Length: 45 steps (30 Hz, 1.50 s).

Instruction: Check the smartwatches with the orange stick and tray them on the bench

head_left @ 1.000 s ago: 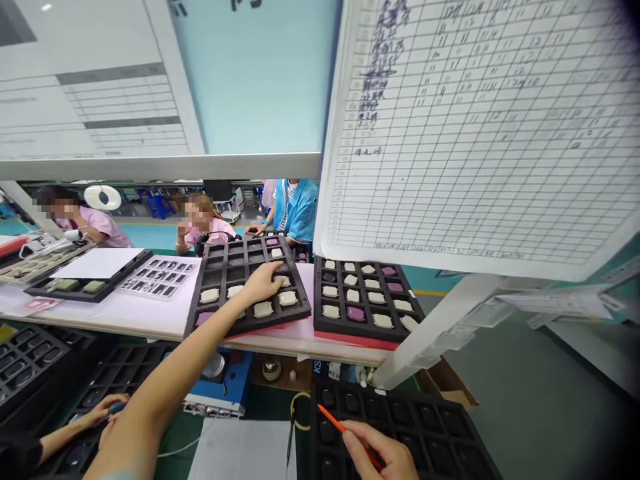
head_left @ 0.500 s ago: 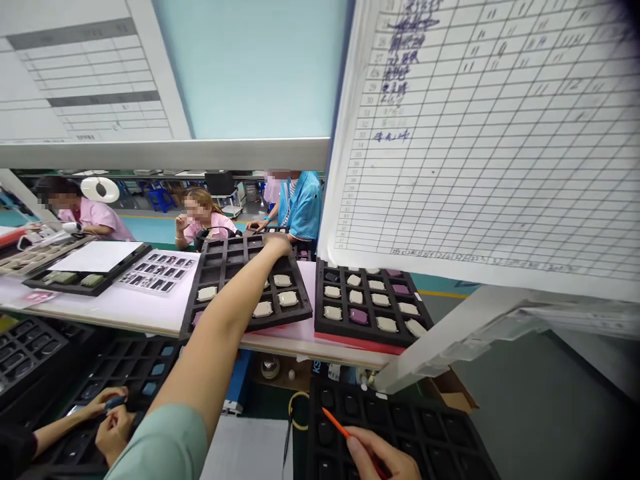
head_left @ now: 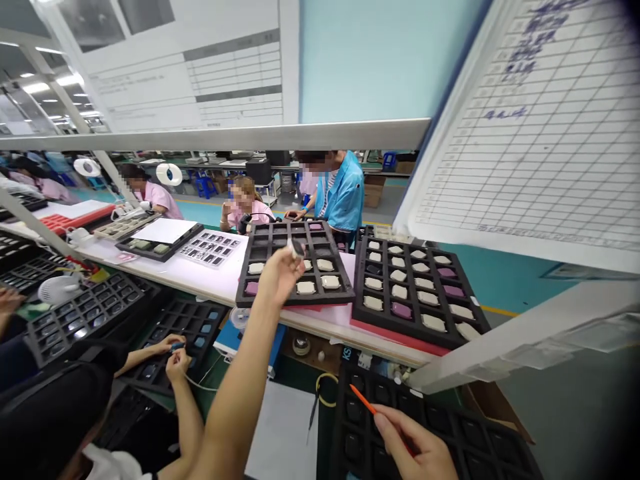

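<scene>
My left hand (head_left: 281,279) is raised over a black compartment tray (head_left: 295,299) on the shelf. Its fingers pinch a small rounded case with a dark face and a pale rim (head_left: 296,249). Cream and purple pieces sit in some of that tray's compartments. Low on the right, my right hand (head_left: 423,448) is closed around a thin orange stick (head_left: 363,399), whose pointed end points up and left. Beneath it lies another black tray (head_left: 440,443) with dark pieces in its compartments.
A fuller tray (head_left: 419,303) of cream and purple pieces rests on the shelf at right. A white post (head_left: 505,333) rises beside it. At left a co-worker's hands (head_left: 175,353) hold a small blue piece. A white sheet (head_left: 283,430) and yellow ring (head_left: 327,390) lie below.
My left hand has come back from the far part of the shelf tray and now shows a small case in its fingers. The view has swung left. My right hand still holds the orange stick.
</scene>
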### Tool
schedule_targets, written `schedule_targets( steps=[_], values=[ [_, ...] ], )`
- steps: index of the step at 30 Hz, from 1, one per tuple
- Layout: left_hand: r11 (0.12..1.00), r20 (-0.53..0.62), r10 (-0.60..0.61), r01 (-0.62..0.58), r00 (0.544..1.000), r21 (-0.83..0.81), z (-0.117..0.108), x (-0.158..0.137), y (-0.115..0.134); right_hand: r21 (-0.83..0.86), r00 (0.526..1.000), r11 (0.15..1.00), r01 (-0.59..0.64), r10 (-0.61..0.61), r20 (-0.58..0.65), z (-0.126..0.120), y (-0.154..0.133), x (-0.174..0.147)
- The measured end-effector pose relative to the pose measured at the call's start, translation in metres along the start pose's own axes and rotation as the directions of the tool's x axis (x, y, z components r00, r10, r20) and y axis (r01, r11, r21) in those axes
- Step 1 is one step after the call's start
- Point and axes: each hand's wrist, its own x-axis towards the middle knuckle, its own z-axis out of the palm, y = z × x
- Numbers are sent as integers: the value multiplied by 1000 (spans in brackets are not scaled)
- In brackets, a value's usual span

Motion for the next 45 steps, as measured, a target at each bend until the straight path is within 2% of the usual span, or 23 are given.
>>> schedule_targets(
  steps=[1, 3, 6, 9, 11, 16, 25, 28, 36, 40, 45],
  values=[
    [982, -21, -57, 52, 998, -179, -9, -31, -6, -1, 1000, 1000, 17, -17, -5, 4, -6, -1],
    [910, -85, -174, 127, 981, -395, -25, -85, -22, -12, 998, 999, 49, -50, -30, 12, -20, -2],
    [811, -142, -342, 215, 929, -544, -42, -140, -45, -35, 996, 997, 74, -76, -43, 21, -39, -5],
    [744, -131, -432, 271, 892, -610, -52, -166, -55, -46, 996, 996, 81, -83, -31, 26, -51, -9],
    [729, -113, -441, 282, 891, -623, -55, -175, -57, -48, 996, 996, 80, -81, -23, 28, -56, -11],
    [758, -49, -375, 275, 926, -592, -56, -191, -55, -76, 996, 994, 82, -80, 29, 29, -59, -16],
    [779, -69, -333, 233, 940, -583, -57, -203, -49, -75, 988, 986, 152, -152, 11, 35, -71, -22],
    [766, -72, -317, 211, 946, -607, -60, -207, -47, -84, 986, 983, 163, -164, -2, 35, -72, -24],
    [687, -37, -318, 204, 947, -698, -76, -218, -42, -96, 981, 977, 192, -187, 55, 47, -77, -23],
    [641, -13, -316, 204, 949, -740, -89, -223, -41, -115, 971, 967, 227, -216, 102, 59, -84, -19],
    [643, -60, -287, 146, 956, -752, -104, -232, -42, -115, 946, 952, 283, -257, 195, 71, -84, -14]
  ],
)
